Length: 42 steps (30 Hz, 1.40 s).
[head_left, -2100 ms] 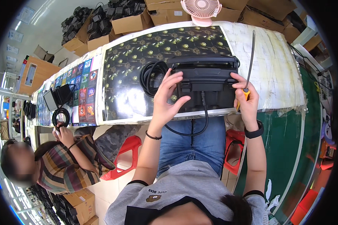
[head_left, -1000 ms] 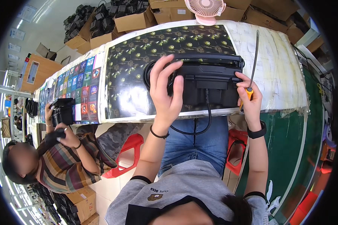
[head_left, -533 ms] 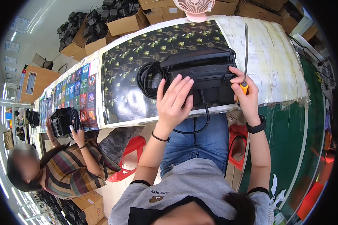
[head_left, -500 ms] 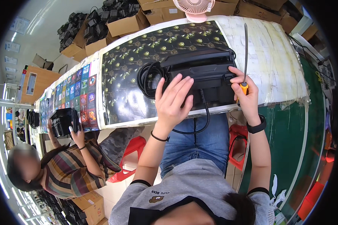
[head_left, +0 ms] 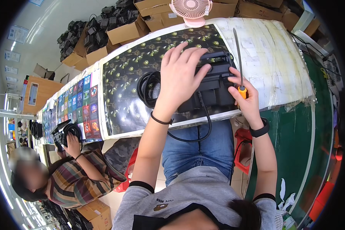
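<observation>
My left hand is raised over the left part of a black plastic device, fingers bent and apart, hiding part of it; whether they touch it is unclear. At the device's right end my right hand holds a long screwdriver with a yellow handle, blade pointing up, while its fingers rest near the casing. A black coiled cable lies left of the device, and a cable loop hangs below it over the near edge. The device sits on a dark patterned sheet on the white table.
A pink fan stands at the far edge, with cardboard boxes of black units behind. At left, a co-worker handles a black unit with coiled cable near printed card sheets. Red stools are beneath.
My left hand has moved up from the device's front to over its top, hiding more of it. The co-worker's hands and unit have shifted. The whole view has moved slightly.
</observation>
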Tool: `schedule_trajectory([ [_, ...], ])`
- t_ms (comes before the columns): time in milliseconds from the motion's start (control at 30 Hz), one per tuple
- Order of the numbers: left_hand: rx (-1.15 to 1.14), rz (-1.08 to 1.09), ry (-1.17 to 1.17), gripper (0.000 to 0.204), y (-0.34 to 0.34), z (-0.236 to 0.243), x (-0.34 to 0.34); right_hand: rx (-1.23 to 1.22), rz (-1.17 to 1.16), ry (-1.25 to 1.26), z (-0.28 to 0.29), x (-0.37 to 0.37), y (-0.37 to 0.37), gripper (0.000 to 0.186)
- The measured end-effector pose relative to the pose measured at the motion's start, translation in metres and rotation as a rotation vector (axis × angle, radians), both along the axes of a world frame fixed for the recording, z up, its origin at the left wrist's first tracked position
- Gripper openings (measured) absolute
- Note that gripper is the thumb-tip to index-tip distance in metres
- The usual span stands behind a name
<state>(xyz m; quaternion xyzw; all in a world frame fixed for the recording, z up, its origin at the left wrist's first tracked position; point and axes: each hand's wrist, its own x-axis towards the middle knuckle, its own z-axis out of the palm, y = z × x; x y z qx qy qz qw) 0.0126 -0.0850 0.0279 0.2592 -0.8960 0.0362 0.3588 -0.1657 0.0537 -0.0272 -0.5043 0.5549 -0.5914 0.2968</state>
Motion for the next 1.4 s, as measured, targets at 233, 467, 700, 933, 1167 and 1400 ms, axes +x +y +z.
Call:
schedule_trajectory([
  [233, 0.205, 0.061, -0.1, 0.033, -0.048, -0.016, -0.014, 0.069, -0.014, -0.305, -0.043, -0.01, -0.013, 0.041],
  [467, 0.156, 0.069, -0.06, 0.029, -0.05, -0.025, -0.015, 0.076, -0.111, -0.387, -0.048, -0.007, -0.017, 0.027],
  [700, 0.097, 0.082, 0.018, 0.024, -0.05, -0.036, -0.01, 0.085, -0.103, -0.436, -0.053, -0.008, -0.019, 0.021],
  [933, -0.172, -0.25, -0.036, 0.043, -0.038, -0.013, -0.019, 0.102, -0.092, -0.458, -0.054, -0.012, -0.016, 0.019],
  [1167, 0.155, -0.384, -0.146, 0.033, -0.032, -0.003, -0.019, 0.095, -0.076, -0.449, -0.051, -0.012, -0.019, 0.018],
  [1400, 0.251, -0.256, -0.258, 0.035, -0.036, 0.023, -0.059, 0.074, -0.075, -0.442, -0.054, -0.012, -0.016, 0.017],
])
